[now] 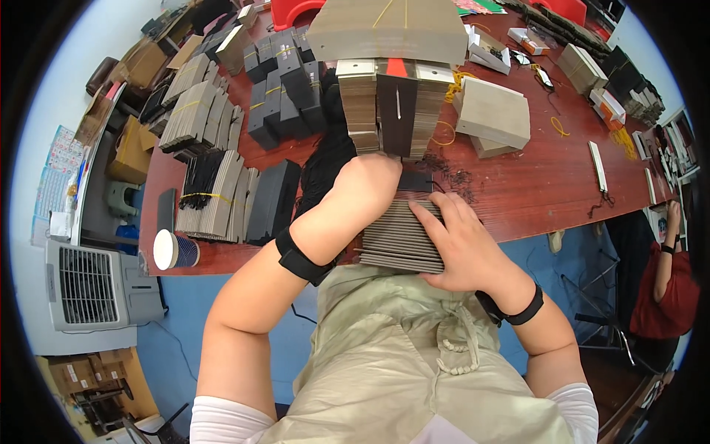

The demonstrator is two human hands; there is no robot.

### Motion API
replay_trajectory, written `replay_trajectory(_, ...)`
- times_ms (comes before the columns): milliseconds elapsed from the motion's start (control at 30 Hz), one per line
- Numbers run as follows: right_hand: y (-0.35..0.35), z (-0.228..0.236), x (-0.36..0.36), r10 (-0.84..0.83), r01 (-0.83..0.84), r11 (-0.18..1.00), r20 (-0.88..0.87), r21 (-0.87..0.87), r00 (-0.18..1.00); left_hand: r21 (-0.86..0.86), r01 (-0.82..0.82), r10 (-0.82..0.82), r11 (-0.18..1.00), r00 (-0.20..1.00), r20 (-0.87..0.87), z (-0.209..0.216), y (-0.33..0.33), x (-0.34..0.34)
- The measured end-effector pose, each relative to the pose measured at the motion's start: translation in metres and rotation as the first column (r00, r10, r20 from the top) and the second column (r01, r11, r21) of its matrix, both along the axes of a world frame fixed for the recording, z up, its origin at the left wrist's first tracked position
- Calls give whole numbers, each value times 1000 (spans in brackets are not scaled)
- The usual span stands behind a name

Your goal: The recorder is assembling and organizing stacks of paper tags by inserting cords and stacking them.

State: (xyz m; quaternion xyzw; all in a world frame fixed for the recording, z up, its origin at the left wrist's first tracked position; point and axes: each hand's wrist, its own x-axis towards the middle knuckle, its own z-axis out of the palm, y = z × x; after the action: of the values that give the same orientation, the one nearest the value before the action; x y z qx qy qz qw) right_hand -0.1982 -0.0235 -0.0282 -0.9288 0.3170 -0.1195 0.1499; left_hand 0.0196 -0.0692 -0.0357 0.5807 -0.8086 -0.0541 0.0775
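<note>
A fanned stack of grey-brown cards [399,238] lies at the table's front edge, against my body. My right hand [466,244] is closed around the stack's right side, thumb and fingers pressing on it. My left hand [367,183] reaches over the stack's far left corner, at the foot of a tall pile of cards; its fingers are hidden behind the back of the hand. Just beyond the stack lies a dark card [416,181] with a black cord at its right end. A dark brown upright strip [397,111] stands between two columns of the pile.
Black cords [325,166] heap left of the pile. Banded grey card bundles [211,200], black bundles [288,96] and a paper cup [176,250] stand on the left. More card blocks [494,111] lie right. Another person in a red top [665,285] sits at far right.
</note>
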Motion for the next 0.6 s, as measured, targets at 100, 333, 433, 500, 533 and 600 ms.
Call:
replay_trajectory(100,1,0,0,17,-17,1000,11,2,1000,-40,47,-50,998,995,-89,-4,3,8)
replay_trajectory(333,-2,1,0,44,-42,999,68,-25,997,-32,4,-6,999,999,-53,12,9,9)
replay_trajectory(433,-4,1,2,43,-40,998,68,-46,997,-147,155,-168,977,982,-81,14,13,12)
replay_trajectory(500,-8,0,6,51,-48,998,79,-37,996,-33,141,-145,989,964,-222,14,19,9)
replay_trajectory(533,-10,-1,8,59,-56,998,90,-30,994,-31,141,-144,990,964,-222,12,22,8)
replay_trajectory(600,-12,-5,9,71,-71,997,132,-6,989,169,84,-1,982,899,-438,9,28,7)
